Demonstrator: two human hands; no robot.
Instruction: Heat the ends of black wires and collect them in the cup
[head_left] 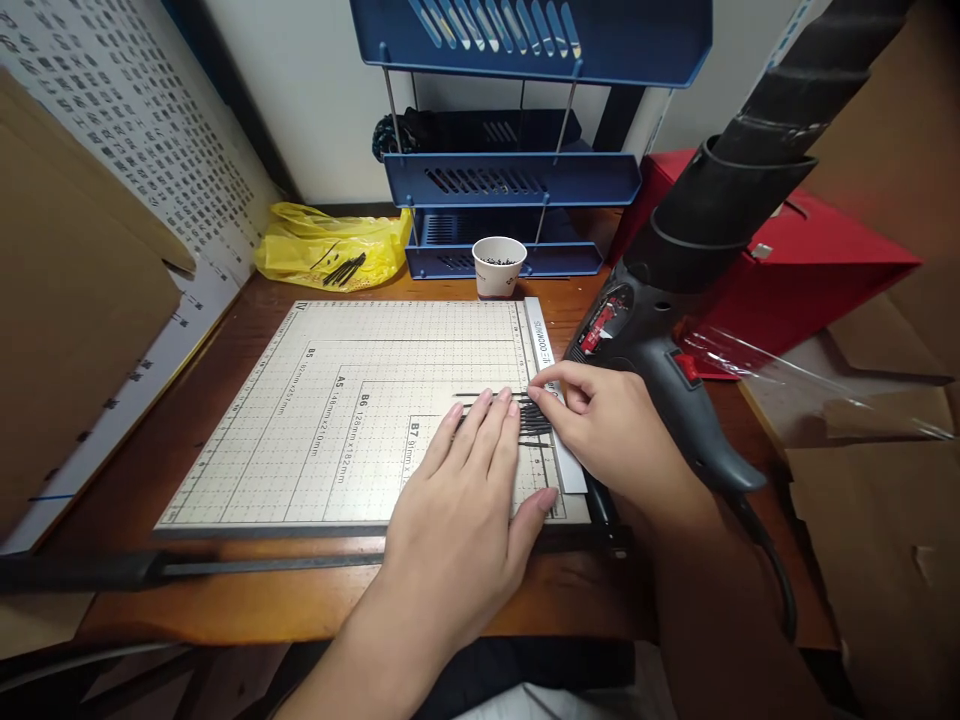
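My left hand [472, 480] lies flat, fingers stretched out together, over a row of thin black strips [534, 425] on a gridded paper trimmer board [352, 350]. The palm hides much of the row. My right hand [600, 410] has its thumb and index finger pinched at the right end of the uppermost strip, beside the trimmer's pale metal guide bar [555, 400]. The strips lie roughly parallel, crosswise to the bar. Along the board's near edge, the trimmer's blade arm [270, 566] is lowered, its black handle at the left.
A paper cup [499, 268] holding small black bits stands behind the board. Left of it lies a yellow plastic bag [300, 245] with black strips on top. A blue tray rack [517, 180] stands behind. To the right are a heat gun [660, 270], a red box [832, 255] and cardboard [885, 540].
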